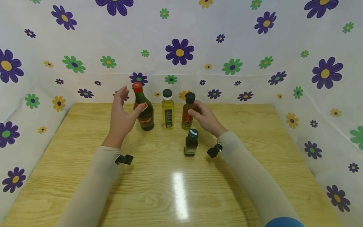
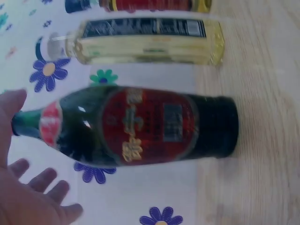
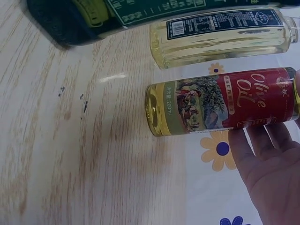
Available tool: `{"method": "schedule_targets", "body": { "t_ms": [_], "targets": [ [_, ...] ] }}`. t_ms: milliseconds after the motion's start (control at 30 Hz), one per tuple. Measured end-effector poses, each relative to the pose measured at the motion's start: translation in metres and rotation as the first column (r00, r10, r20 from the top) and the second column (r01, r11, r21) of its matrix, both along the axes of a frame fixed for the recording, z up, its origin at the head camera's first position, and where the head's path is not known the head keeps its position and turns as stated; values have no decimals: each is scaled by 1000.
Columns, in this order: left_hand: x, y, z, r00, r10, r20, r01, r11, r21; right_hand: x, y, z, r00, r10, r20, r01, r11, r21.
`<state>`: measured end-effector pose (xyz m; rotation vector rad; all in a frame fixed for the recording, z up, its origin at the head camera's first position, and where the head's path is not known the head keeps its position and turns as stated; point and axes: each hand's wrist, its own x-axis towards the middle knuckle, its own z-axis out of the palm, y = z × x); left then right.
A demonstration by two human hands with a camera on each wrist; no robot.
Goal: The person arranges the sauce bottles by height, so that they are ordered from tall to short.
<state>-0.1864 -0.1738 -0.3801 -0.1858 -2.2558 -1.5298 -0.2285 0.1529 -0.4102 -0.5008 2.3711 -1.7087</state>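
In the head view a dark green bottle with a red cap [image 1: 146, 118] stands upright at the back of the table. My left hand [image 1: 120, 115] is beside it, fingers spread and apart from the glass, the thumb overlapping its shoulder. To the right, my right hand [image 1: 208, 119] holds a small olive oil bottle with a red label [image 3: 255, 96], thumb across its front and fingers behind its side. That bottle is upright, its base level with the neighbouring clear bottle of yellow oil [image 1: 168, 113]. Nearer me stands a short dark bottle with a green cap [image 1: 191, 145].
The wooden table [image 1: 153, 183] meets a white flowered cloth [image 1: 241, 37] close behind the row of bottles. More of this cloth hangs at both sides. The short dark bottle stands in front of the row, close to my right wrist.
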Motion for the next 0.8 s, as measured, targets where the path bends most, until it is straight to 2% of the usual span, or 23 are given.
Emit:
{"method": "schedule_targets", "body": {
  "t_ms": [100, 200, 400, 567, 800],
  "targets": [
    [-10, -7, -4, 989, -17, 144, 30, 995, -90, 0, 1, -2, 1000, 3, -1, -3, 1000, 2],
    [-17, -10, -8, 977, -63, 205, 84, 992, -96, 0, 1, -2, 1000, 0, 5, 0, 1000, 11],
    [-24, -10, -13, 961, -140, 240, 151, 988, -31, 2, 0, -1, 1000, -11, 12, 10, 1000, 22],
    [-26, -10, -18, 950, -138, 280, 145, 989, -5, 3, -1, -1, 1000, -13, 17, 13, 1000, 24],
    [-26, -8, -21, 950, -137, 281, 144, 990, -2, 3, -1, -1, 1000, -13, 22, 13, 1000, 3]
  ]
}}
